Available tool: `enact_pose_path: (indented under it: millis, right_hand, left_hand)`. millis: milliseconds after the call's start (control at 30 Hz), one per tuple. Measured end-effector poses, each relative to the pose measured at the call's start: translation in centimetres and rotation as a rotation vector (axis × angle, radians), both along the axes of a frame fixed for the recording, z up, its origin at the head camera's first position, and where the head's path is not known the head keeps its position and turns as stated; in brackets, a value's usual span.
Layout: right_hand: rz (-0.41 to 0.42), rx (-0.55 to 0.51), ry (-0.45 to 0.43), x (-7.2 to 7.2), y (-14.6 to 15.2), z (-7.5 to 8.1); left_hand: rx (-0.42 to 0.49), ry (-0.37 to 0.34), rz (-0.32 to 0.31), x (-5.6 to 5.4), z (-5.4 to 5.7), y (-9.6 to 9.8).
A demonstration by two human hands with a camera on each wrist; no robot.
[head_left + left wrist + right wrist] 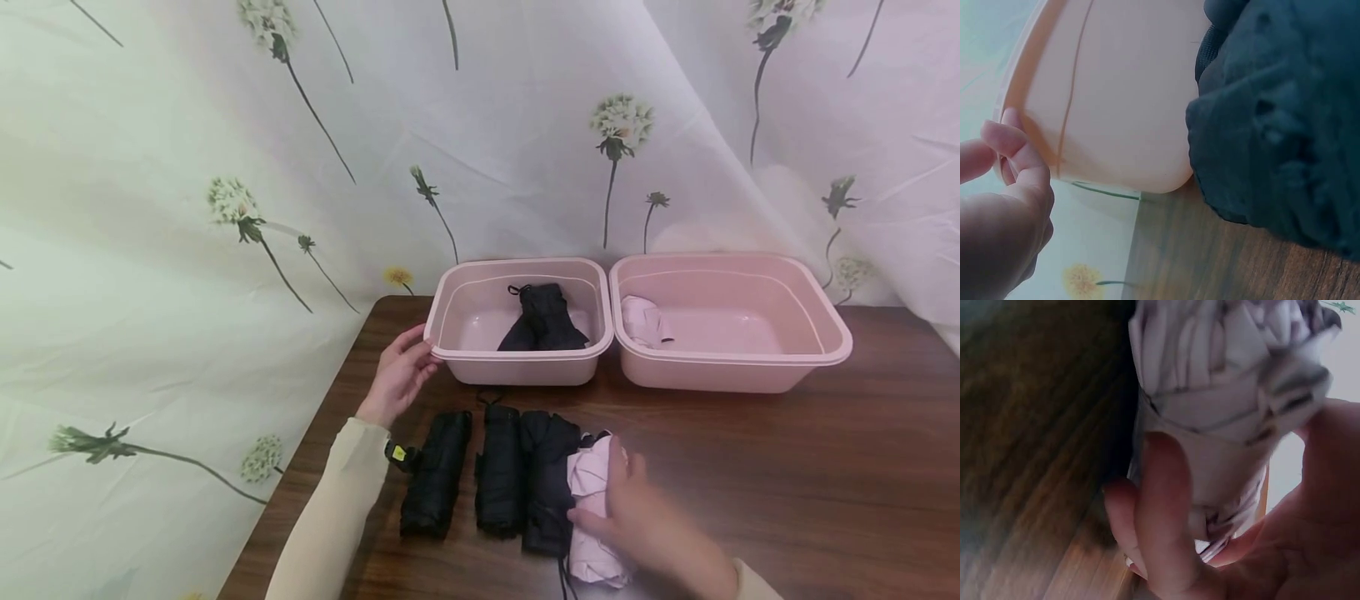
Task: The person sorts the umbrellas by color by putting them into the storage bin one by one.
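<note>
My left hand point(403, 372) pinches the near-left corner of the left pink basin point(525, 367); in the left wrist view, fingers and thumb meet at its rim. My right hand point(648, 521), blurred, grips a folded pale pink umbrella point(588, 533) on the table. In the right wrist view, the thumb and fingers curl round this pleated umbrella point(1210, 456). To its left lie three folded black umbrellas: one point(549, 483) right beside it, one point(499, 471) in the middle, and one point(437, 475) slanted near my left wrist.
Folded black umbrellas point(551, 317) lie inside the left basin. A right pink basin point(735, 371) adjoins it, with a pale pink umbrella point(641, 321) at its left end. Both basins stand at the back of the brown wooden table point(787, 475), before a flower-patterned cloth point(510, 167).
</note>
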State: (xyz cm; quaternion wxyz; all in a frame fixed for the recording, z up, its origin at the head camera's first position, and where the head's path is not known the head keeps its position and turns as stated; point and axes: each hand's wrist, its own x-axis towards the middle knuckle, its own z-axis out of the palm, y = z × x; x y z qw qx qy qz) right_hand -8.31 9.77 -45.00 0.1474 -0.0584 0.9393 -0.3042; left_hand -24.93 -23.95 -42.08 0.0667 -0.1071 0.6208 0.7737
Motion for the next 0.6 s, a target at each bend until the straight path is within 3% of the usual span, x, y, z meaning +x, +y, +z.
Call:
enact_pose_path:
  millis: [233, 600]
  right_hand:
    - [0.014, -0.002, 0.046, -0.2, -0.1, -0.6]
    - [0.029, -0.051, 0.049, -0.5, 0.8, -0.7]
  left_hand:
    - [0.013, 0.005, 0.007, 0.1, 0.0, 0.1]
    - [0.017, 0.004, 0.002, 0.0, 0.0, 0.1]
